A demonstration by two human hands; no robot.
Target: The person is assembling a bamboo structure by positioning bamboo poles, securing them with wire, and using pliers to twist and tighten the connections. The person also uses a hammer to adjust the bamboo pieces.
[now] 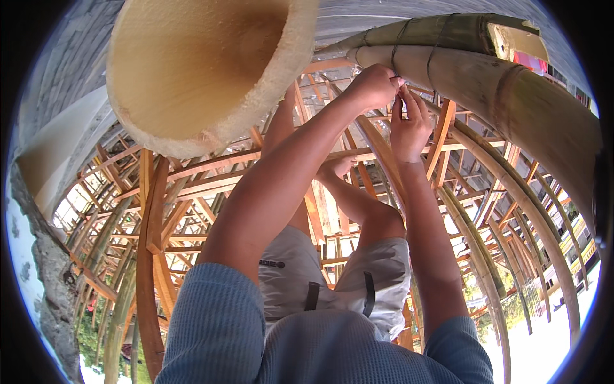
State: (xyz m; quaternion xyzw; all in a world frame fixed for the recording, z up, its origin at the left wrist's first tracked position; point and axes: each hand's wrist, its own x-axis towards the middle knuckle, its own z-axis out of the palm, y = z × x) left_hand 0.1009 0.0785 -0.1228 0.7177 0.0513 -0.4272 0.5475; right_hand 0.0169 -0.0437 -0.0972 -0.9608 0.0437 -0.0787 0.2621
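Observation:
My left hand is closed, its thumb and finger pinched at the underside of a thick bamboo pole. Close beside it, my right hand reaches up with bent fingers pinched together. The fingertips of both hands nearly meet. A dark tie, cord or wire, wraps the pole and runs down to where my fingers pinch; its end is hidden there. Behind this pole lies a second, greener bamboo pole, cut open at its right end. More dark ties bind the two poles together.
A large cut hollow bamboo end looms close at upper left. Below my bare legs spreads a lattice of orange-brown timber and bamboo props, with the ground far beneath. Rough concrete edges the left side.

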